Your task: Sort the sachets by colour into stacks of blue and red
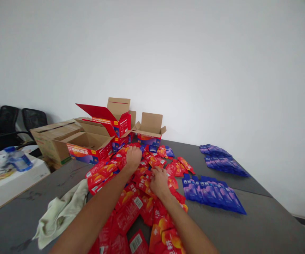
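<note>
Both of my arms reach out over a heap of red sachets (131,204) spread on a dark grey table (261,225). My left hand (133,157) lies fingers-down on the far part of the heap, curled over some red sachets. Closer to me, my right hand (159,181) presses on red sachets near the heap's middle, fingers bent into them. Whether either hand has lifted a sachet cannot be told. Just beyond the left hand stand open red printed cartons (94,148) and a stacked one (115,120).
Blue sachets lie in a row (212,194) to the right, with more blue ones (222,158) farther back. A pale cloth (59,211) lies left of the heap. Brown cardboard boxes (52,139), another open carton (149,132), a water bottle (18,158) and black chairs (15,120) are at left.
</note>
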Demonstrator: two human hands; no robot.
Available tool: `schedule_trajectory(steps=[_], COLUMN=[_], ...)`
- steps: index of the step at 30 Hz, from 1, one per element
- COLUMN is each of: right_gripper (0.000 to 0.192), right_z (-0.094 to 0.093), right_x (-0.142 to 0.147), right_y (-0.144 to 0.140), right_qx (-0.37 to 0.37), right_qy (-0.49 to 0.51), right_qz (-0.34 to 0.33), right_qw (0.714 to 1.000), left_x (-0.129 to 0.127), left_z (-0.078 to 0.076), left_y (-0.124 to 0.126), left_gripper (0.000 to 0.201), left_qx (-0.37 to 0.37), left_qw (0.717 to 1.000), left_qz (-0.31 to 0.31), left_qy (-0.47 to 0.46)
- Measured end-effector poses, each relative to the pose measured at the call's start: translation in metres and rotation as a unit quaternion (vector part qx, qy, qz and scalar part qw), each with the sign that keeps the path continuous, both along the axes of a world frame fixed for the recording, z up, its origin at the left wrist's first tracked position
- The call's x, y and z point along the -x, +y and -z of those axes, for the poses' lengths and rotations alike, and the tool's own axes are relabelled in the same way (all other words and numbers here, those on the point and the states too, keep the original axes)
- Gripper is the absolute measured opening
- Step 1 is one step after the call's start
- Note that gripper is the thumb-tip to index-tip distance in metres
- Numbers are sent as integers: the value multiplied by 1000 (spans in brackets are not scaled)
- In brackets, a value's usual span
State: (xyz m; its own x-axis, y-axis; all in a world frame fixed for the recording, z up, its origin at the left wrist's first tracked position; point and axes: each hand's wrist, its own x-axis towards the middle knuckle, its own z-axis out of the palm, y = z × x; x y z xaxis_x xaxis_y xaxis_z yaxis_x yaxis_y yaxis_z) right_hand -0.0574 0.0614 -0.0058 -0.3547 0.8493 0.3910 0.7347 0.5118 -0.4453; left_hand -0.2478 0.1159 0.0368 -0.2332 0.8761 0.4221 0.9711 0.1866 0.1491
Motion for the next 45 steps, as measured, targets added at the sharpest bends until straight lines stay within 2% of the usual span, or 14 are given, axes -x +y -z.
schedule_trajectory(steps=[3, 5, 9, 11, 18, 22, 25, 28, 31, 32, 34, 36, 40, 45], right_gripper=[44, 41, 43, 45, 45, 32, 26, 31, 34, 33, 30, 27, 35, 40], right_z=[-3, -6, -12, -13, -6, -4, -3, -3, -6, -8, -9, -8, 2, 10], right_x=[-2, -4, -11, -20, -80, -122, -146, -162, -176, -180, -190, -201, -224, -244], right_y=[-2, -5, -15, -19, -32, -41, -45, -46, -46, -46, -47, -48, -46, -47], right_qx=[-22, -21, 33, 35, -20, -69, -92, -64, 5, 24, 42, 42, 17, -24], right_qy=[44, 81, 167, 197, 136, 87, 94, 135, 171, 175, 158, 121, 79, 21], right_qz=[-4, 2, 25, 31, 103, 121, 135, 158, 188, 182, 166, 170, 221, 249], right_qw=[999, 997, 985, 979, 985, 986, 982, 976, 967, 967, 973, 977, 972, 968], left_x=[-4, -14, -51, -74, -158, -201, -231, -256, -274, -278, -285, -288, -287, -285], left_z=[-9, -10, 1, 8, 23, 23, 20, 18, 21, 24, 31, 39, 51, 57], left_y=[-5, -9, -18, -22, -34, -42, -48, -54, -55, -55, -53, -50, -44, -42], left_gripper=[35, 35, 34, 33, 18, 12, 15, 27, 32, 38, 44, 42, 36, 33], left_qx=[-70, -83, -72, -64, -43, -18, -1, 36, 66, 65, 51, 40, 25, 15], left_qw=[981, 961, 941, 926, 864, 821, 791, 738, 682, 678, 695, 714, 770, 840], left_qz=[-5, 5, 34, 50, 100, 133, 165, 181, 169, 162, 146, 131, 120, 147], left_qy=[-183, -262, -328, -368, -491, -555, -589, -649, -709, -714, -702, -687, -626, -522])
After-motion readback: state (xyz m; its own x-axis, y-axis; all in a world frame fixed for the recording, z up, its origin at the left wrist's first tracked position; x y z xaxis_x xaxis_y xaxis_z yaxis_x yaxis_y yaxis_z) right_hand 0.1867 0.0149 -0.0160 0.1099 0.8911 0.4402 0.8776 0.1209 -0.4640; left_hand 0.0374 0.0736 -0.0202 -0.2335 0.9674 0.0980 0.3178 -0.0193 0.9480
